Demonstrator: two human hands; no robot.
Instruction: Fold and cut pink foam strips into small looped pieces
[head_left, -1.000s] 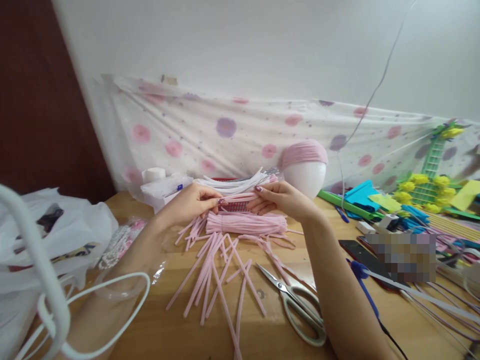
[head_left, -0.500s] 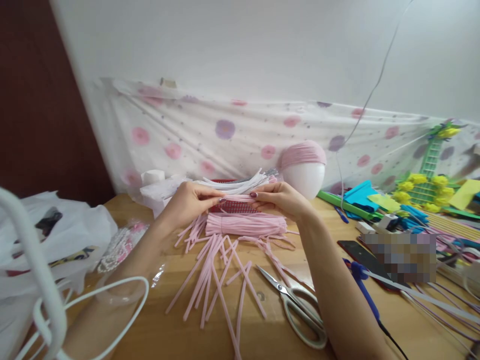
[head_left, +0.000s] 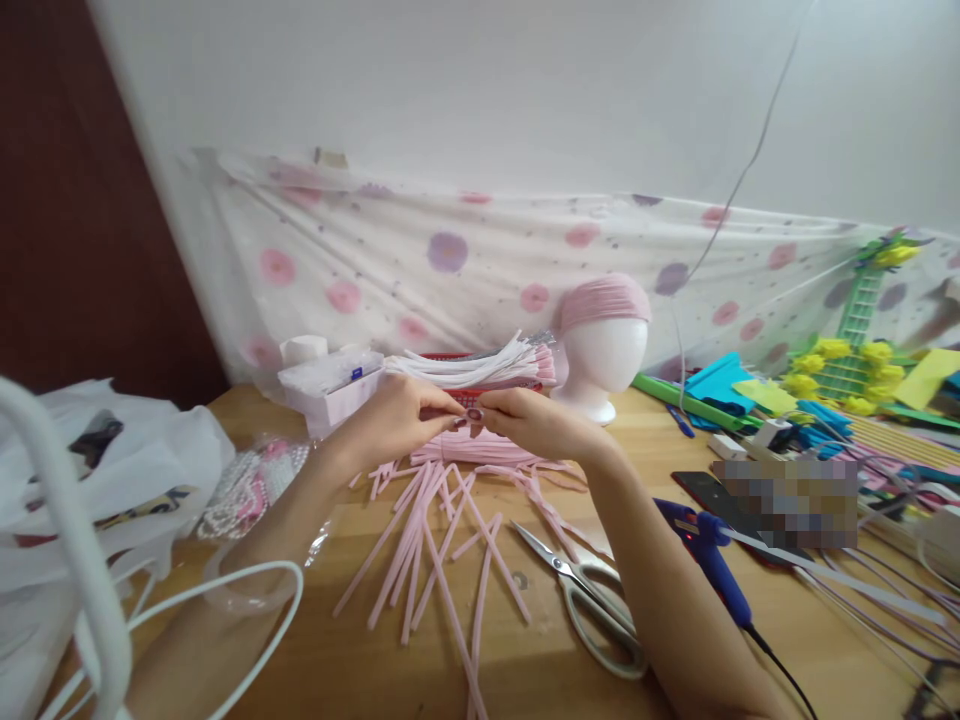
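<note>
In the head view, my left hand [head_left: 405, 415] and my right hand [head_left: 529, 420] meet fingertip to fingertip in front of the red basket. Both are closed in a pinch on a pink pipe cleaner [head_left: 472, 413], of which only a small pale bit shows between the fingers. Just below them lies a thick bundle of pink pipe cleaners [head_left: 487, 450]. Loose pink pipe cleaners [head_left: 409, 560] fan out over the table toward me. Scissors [head_left: 581, 590] with pale handles lie partly open beside my right forearm.
Behind my hands, white pipe cleaners [head_left: 465, 368] fill a red basket [head_left: 534, 387]. A white foam head [head_left: 607, 355] wears a pink band. To the right are a blue glue gun [head_left: 709, 560], a phone [head_left: 705, 495] and cables; bagged beads [head_left: 247, 490] lie left.
My hands have come together, and the pink length stretched between them is now mostly hidden in my fingers. My right hand has turned knuckles-up. The camera view has shifted slightly.
</note>
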